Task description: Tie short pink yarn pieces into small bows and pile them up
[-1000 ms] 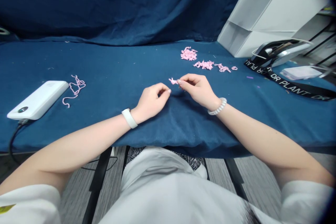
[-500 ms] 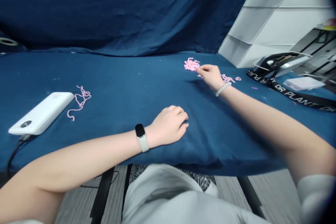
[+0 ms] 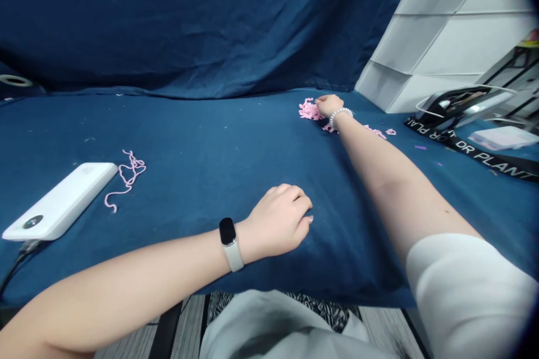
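On the blue cloth, my left hand [image 3: 279,221] rests near the front edge, its fingers curled in and nothing visible in them. My right hand [image 3: 329,105] reaches to the back right, fingers pinched together at the right side of a heap of pink bits [image 3: 310,110]; whatever they hold is too small to make out. More pink pieces [image 3: 375,132] lie right of my right wrist, partly behind the forearm. Far to the left, a loose tangle of pink yarn [image 3: 131,171] touches or nearly touches the end of a white power bank [image 3: 63,199].
A black lettered strap [image 3: 475,152] and a dark, glossy object [image 3: 457,109] lie at the right, beside a whitish flat box [image 3: 503,137]. White panels [image 3: 425,39] stand behind them. A roll of tape [image 3: 16,80] is at the far left.
My right hand has moved farther back, to the pink heap, and its forearm now reaches more forward. My left hand keeps its curled pose. The view has shifted slightly.
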Motion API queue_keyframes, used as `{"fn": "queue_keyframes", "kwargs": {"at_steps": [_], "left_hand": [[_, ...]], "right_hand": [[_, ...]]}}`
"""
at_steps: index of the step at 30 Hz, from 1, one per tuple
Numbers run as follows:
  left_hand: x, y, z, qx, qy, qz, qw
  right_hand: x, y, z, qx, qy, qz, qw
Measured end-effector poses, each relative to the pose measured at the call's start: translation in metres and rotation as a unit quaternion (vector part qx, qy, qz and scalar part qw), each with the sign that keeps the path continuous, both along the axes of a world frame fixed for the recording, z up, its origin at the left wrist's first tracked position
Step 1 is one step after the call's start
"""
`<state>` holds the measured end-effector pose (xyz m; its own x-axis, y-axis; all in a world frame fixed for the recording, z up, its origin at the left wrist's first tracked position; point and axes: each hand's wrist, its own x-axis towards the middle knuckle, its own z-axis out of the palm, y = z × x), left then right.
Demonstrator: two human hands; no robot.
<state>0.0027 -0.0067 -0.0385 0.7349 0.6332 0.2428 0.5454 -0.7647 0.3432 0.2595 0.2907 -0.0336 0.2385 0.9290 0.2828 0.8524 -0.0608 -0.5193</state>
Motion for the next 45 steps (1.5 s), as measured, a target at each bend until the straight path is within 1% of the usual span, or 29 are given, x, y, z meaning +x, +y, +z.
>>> {"fn": "queue_keyframes", "kwargs": {"at_steps": [2, 4, 6, 8, 9, 10, 11, 13, 14, 15, 16, 18, 20, 21, 24, 26, 28, 29, 30, 31, 32, 33, 34, 35, 36, 37, 40, 42, 45], "left_hand": [[-0.001, 0.000, 0.000, -0.002, -0.003, 0.001, 1.000], [-0.001, 0.000, 0.000, -0.007, -0.007, 0.002, 1.000], [-0.002, 0.001, 0.000, -0.018, -0.017, 0.002, 1.000], [-0.003, 0.003, 0.000, -0.036, -0.038, 0.007, 0.999], [-0.004, 0.005, 0.000, -0.045, -0.052, 0.011, 0.998], [-0.004, 0.006, 0.000, -0.054, -0.065, 0.017, 0.996], [-0.004, 0.007, 0.000, -0.060, -0.075, 0.024, 0.995], [-0.004, 0.008, 0.000, -0.073, -0.086, 0.042, 0.993], [-0.004, 0.008, 0.000, -0.076, -0.087, 0.048, 0.992], [-0.005, 0.007, -0.001, -0.075, -0.087, 0.049, 0.992], [-0.005, 0.006, -0.001, -0.069, -0.087, 0.048, 0.993], [-0.007, 0.006, 0.000, -0.043, -0.096, 0.045, 0.993], [-0.012, 0.008, 0.007, -0.010, -0.114, 0.051, 0.992], [-0.017, 0.011, 0.014, 0.002, -0.120, 0.059, 0.991], [-0.044, 0.026, 0.043, 0.044, -0.129, 0.114, 0.984], [-0.076, 0.039, 0.063, 0.067, -0.101, 0.187, 0.975], [-0.118, 0.052, 0.076, 0.067, -0.077, 0.272, 0.957], [-0.142, 0.058, 0.078, 0.066, -0.050, 0.319, 0.944], [-0.165, 0.062, 0.077, 0.068, 0.005, 0.349, 0.935], [-0.188, 0.066, 0.075, 0.083, 0.071, 0.369, 0.923], [-0.209, 0.068, 0.071, 0.108, 0.114, 0.398, 0.904], [-0.227, 0.069, 0.067, 0.105, 0.150, 0.422, 0.888], [-0.241, 0.069, 0.064, 0.082, 0.171, 0.438, 0.879], [-0.251, 0.068, 0.061, 0.052, 0.187, 0.442, 0.876], [-0.258, 0.067, 0.059, 0.028, 0.188, 0.460, 0.867], [-0.262, 0.066, 0.058, 0.018, 0.187, 0.478, 0.858], [-0.265, 0.064, 0.058, 0.012, 0.176, 0.500, 0.848], [-0.267, 0.064, 0.058, 0.014, 0.169, 0.505, 0.846], [-0.274, 0.066, 0.052, 0.003, 0.166, 0.517, 0.840]], "right_hand": [[0.007, -0.003, 0.008, 0.007, -0.001, -0.057, 0.998], [0.016, -0.013, 0.015, 0.020, -0.003, -0.092, 0.996], [0.022, -0.030, 0.017, 0.039, -0.009, -0.105, 0.994], [0.023, -0.054, 0.011, 0.066, -0.028, -0.088, 0.994], [0.020, -0.068, 0.005, 0.074, -0.042, -0.070, 0.994], [0.016, -0.083, -0.002, 0.074, -0.062, -0.035, 0.995], [0.011, -0.098, -0.009, 0.073, -0.096, 0.015, 0.993], [-0.002, -0.124, -0.020, 0.071, -0.161, 0.126, 0.976], [-0.009, -0.134, -0.024, 0.047, -0.176, 0.175, 0.968], [-0.015, -0.143, -0.026, 0.020, -0.175, 0.210, 0.962], [-0.021, -0.149, -0.027, -0.007, -0.173, 0.237, 0.956], [-0.029, -0.157, -0.025, -0.033, -0.188, 0.277, 0.942], [-0.033, -0.159, -0.023, -0.043, -0.213, 0.307, 0.927], [-0.034, -0.159, -0.022, -0.044, -0.222, 0.317, 0.921], [-0.034, -0.159, -0.022, -0.044, -0.223, 0.325, 0.918], [-0.033, -0.158, -0.023, -0.042, -0.219, 0.324, 0.919], [-0.033, -0.159, -0.023, -0.041, -0.213, 0.320, 0.922], [-0.033, -0.159, -0.023, -0.041, -0.209, 0.319, 0.924], [-0.034, -0.159, -0.023, -0.040, -0.207, 0.318, 0.925], [-0.034, -0.159, -0.023, -0.038, -0.204, 0.318, 0.925], [-0.034, -0.159, -0.022, -0.036, -0.202, 0.320, 0.925], [-0.034, -0.159, -0.022, -0.033, -0.201, 0.322, 0.925], [-0.034, -0.159, -0.023, -0.029, -0.200, 0.325, 0.924], [-0.034, -0.159, -0.023, -0.026, -0.201, 0.326, 0.923], [-0.033, -0.159, -0.024, -0.023, -0.204, 0.326, 0.923], [-0.033, -0.159, -0.024, -0.020, -0.211, 0.326, 0.922], [-0.032, -0.157, -0.025, -0.016, -0.225, 0.323, 0.919], [-0.032, -0.157, -0.025, -0.015, -0.227, 0.325, 0.918], [-0.033, -0.158, -0.024, -0.013, -0.231, 0.327, 0.916]]}}
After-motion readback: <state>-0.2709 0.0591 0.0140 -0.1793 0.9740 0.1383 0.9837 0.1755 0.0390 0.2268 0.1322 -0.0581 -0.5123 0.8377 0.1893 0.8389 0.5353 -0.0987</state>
